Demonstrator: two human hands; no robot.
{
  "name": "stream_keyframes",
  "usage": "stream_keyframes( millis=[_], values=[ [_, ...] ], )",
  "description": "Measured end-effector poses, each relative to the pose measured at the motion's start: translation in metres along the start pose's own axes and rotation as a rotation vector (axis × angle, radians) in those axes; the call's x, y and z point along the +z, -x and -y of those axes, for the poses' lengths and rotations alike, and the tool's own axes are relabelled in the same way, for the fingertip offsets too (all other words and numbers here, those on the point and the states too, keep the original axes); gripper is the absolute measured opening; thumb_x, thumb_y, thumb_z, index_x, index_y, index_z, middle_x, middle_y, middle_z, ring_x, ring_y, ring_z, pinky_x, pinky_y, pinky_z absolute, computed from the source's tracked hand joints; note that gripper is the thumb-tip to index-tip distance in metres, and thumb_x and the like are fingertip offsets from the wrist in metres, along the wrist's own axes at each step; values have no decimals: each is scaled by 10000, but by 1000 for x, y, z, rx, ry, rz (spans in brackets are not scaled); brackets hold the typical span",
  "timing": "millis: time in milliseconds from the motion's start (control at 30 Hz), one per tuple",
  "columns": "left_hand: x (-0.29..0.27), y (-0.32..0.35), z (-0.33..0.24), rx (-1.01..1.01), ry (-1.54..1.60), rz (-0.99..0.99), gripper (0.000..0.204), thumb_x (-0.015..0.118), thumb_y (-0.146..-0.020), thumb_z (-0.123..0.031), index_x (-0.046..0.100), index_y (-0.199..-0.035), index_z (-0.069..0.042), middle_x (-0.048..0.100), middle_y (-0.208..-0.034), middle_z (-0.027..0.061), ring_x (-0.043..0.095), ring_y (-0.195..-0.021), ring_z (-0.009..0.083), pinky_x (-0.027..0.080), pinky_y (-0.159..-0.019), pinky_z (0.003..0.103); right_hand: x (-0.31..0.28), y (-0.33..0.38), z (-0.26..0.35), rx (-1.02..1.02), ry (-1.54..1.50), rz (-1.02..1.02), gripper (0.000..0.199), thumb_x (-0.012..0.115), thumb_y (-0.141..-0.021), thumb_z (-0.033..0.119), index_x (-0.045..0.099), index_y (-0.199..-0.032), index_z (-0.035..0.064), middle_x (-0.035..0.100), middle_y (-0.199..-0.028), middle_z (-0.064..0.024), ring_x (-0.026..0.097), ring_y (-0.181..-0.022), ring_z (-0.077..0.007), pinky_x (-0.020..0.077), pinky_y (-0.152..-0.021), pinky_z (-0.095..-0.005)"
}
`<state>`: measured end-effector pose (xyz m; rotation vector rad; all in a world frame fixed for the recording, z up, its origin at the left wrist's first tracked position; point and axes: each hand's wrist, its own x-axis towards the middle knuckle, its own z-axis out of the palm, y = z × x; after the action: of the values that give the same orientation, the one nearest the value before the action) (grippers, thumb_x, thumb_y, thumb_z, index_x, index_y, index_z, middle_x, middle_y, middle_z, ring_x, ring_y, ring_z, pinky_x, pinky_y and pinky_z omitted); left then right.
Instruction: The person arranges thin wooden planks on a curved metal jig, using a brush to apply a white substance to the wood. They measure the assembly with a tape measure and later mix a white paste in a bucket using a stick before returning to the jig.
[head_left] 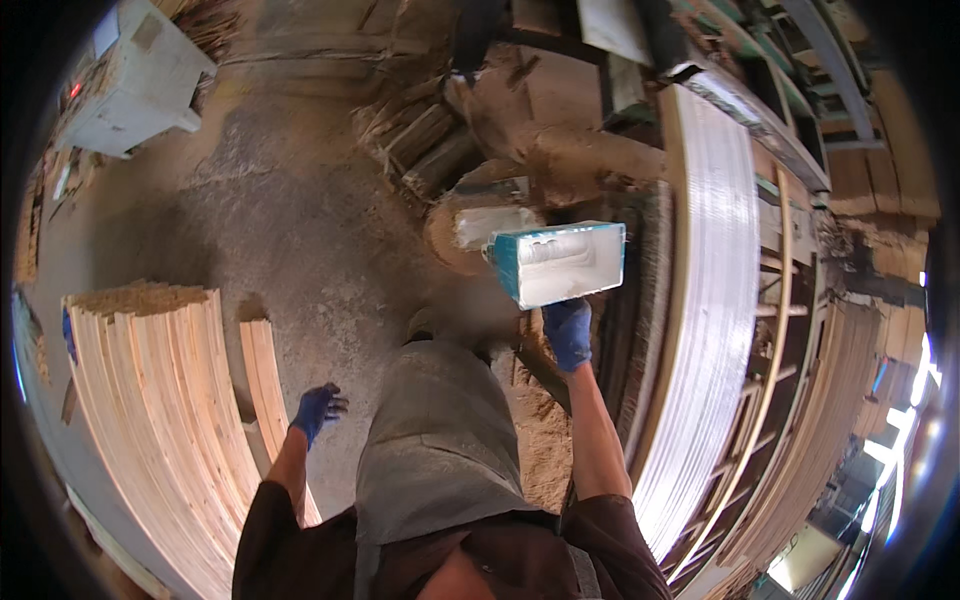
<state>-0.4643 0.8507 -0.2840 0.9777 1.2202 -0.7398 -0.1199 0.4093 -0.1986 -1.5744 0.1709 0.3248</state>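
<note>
- Right hand [568, 333], blue-gloved, centre of the frame: closed on the lower edge of a white rectangular tub [560, 262] with teal walls, held up just above the glove.
- Tub long axis: runs left to right, slightly tilted; open side faces the camera.
- Left hand [318, 408], blue-gloved, lower left of centre: fingers spread, holding nothing, well apart from the tub.
- Nearest to the left hand: a stack of pale wooden boards [160, 400], lower left.
- Right of the tub: a long curved white panel [710, 300].
</note>
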Motion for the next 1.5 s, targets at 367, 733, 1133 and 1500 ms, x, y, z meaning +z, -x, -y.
stream_keyframes(
  millis=[367, 733, 1133, 1500],
  values=[
    [-40, 108, 167, -353, 134, -364, 459, 513, -964, -519, 569, -1165, -111, 731, -942, 143, 713, -804, 276, 536, -761, 451, 51, -124, -131, -518, 1073, 144, 282, 498, -961, 203, 642, -1141, 41, 651, -1163, -190, 597, -1077, -360, 492, -896, -434],
    [-24, 53, 53, -140, -13, -147, 522, 494, -964, -529, 563, -1233, -87, 708, -1035, 141, 702, -870, 272, 542, -780, 424, 41, -113, -91, 256, 979, 171, 574, 498, -937, 542, 626, -1208, 53, 644, -1206, -215, 621, -1089, -343, 484, -919, -436],
    [134, -31, -116, -134, -366, 749, 465, 385, -982, -489, 535, -1253, -142, 499, -1355, 194, 489, -1121, 401, 442, -806, 464, -81, 263, 88, 84, 711, 226, 270, 598, -908, 301, 644, -1051, 76, 677, -923, -179, 655, -873, -342, 523, -751, -425],
    [424, 75, -183, 712, -870, 331, 484, 523, -981, -452, 607, -1264, -69, 684, -1134, 71, 633, -1057, 261, 505, -908, 443, -399, 463, 150, 253, 744, -693, 283, 537, -975, 266, 684, -1099, 59, 689, -1047, -180, 649, -982, -354, 519, -854, -402]
  ],
)
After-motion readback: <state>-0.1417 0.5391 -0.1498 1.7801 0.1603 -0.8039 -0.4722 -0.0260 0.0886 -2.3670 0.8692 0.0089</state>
